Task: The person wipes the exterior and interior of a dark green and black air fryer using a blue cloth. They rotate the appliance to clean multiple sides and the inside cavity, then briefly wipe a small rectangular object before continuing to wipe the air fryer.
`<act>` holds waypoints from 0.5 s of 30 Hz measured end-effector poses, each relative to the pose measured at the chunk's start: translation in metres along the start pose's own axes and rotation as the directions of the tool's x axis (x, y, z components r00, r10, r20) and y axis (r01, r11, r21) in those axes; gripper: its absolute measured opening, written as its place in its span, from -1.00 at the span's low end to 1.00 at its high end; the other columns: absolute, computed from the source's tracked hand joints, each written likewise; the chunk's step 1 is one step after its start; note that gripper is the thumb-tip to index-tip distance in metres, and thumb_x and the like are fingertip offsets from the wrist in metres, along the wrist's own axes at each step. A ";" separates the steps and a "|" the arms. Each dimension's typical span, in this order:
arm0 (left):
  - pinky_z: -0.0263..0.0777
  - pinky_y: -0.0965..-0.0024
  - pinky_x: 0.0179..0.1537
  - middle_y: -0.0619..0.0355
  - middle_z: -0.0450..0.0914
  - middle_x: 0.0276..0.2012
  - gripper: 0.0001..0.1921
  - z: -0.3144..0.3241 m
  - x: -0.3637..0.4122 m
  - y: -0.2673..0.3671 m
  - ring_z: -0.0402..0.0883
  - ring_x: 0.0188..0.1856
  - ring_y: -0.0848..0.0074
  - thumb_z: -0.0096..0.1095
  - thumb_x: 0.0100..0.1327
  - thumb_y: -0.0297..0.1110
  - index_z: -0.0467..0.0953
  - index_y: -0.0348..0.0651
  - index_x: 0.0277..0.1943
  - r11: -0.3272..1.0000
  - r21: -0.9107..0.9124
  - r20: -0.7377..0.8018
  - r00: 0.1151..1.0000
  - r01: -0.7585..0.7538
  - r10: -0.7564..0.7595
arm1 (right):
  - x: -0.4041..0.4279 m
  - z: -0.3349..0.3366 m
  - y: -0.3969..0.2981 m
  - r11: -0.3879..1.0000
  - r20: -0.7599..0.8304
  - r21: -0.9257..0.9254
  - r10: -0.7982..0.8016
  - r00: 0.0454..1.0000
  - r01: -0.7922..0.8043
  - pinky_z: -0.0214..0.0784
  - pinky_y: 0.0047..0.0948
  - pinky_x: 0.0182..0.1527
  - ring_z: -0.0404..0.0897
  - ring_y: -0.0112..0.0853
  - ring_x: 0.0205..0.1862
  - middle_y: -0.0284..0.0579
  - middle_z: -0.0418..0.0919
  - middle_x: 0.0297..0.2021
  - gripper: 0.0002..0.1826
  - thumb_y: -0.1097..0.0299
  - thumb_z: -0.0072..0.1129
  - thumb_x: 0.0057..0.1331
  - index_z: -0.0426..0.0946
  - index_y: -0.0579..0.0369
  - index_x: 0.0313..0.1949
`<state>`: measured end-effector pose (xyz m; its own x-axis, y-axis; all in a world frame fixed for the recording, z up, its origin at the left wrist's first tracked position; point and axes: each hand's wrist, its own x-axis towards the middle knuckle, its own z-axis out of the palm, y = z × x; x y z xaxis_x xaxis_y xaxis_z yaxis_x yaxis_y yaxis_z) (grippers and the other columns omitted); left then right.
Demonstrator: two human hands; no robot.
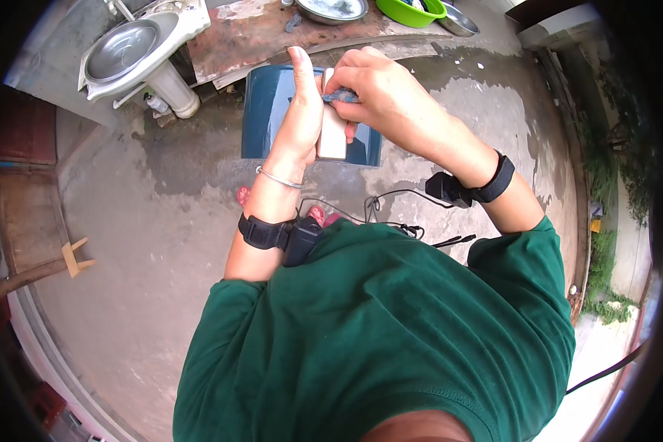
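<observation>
My left hand [305, 119] grips a slim cream-white rectangular object [332, 135], thumb pointing up and away, with fingertips showing at its right edge. In my right hand [387, 94] is a pinched piece of blue-grey cloth [341, 95], which appears to touch the upper part of the white face. What the white object is, I cannot tell. Below both hands stands a glossy dark-blue curved object [265, 116], its middle hidden by the hands and the white object.
A white pedestal washbasin [192, 25] holds a metal bowl [122, 51]. On the reddish board [232, 50] are a metal basin [334, 21], a grey rag [293, 22] and a green tub [411, 16]. Black cables [373, 204] hang near my feet. Parts of the concrete floor [121, 221] are wet.
</observation>
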<state>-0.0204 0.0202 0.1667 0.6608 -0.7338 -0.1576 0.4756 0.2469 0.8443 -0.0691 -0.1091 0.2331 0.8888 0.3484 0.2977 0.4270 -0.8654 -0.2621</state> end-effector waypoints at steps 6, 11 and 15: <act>0.35 0.47 -0.61 0.14 0.42 -0.52 0.03 -0.003 0.007 -0.001 0.45 -0.63 0.51 -0.72 0.02 0.68 0.37 -0.27 -0.25 0.999 -0.028 0.037 0.999 0.014 -0.013 | 0.020 0.001 0.025 0.999 -0.096 -0.021 0.045 0.994 -0.047 0.40 -0.21 -0.07 0.53 -0.07 -0.18 0.04 0.55 -0.35 -0.77 0.40 0.19 0.04 0.60 0.21 -0.29; 0.38 0.47 -0.62 0.14 0.43 -0.51 0.01 -0.009 0.009 -0.010 0.48 -0.62 0.52 -0.70 0.03 0.68 0.39 -0.25 -0.27 0.997 0.008 0.073 0.994 0.080 -0.081 | 0.007 0.005 0.007 0.997 0.016 -0.063 0.036 0.999 -0.035 0.41 -0.21 -0.06 0.53 -0.06 -0.19 0.05 0.54 -0.37 -0.77 0.40 0.19 0.04 0.60 0.22 -0.30; 0.38 0.47 -0.62 0.14 0.42 -0.51 0.01 -0.002 0.014 -0.008 0.47 -0.63 0.52 -0.69 0.03 0.67 0.39 -0.24 -0.27 0.998 -0.006 0.042 0.997 0.070 -0.070 | 0.023 0.006 0.038 0.986 -0.057 -0.073 0.149 0.987 -0.153 0.36 -0.19 -0.08 0.51 -0.07 -0.17 0.03 0.52 -0.34 -0.80 0.40 0.18 0.09 0.56 0.25 -0.30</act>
<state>-0.0142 0.0091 0.1568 0.6009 -0.7753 -0.1945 0.5244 0.1988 0.8279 -0.0320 -0.1315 0.2242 0.9316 0.1945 0.3072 0.2728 -0.9324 -0.2370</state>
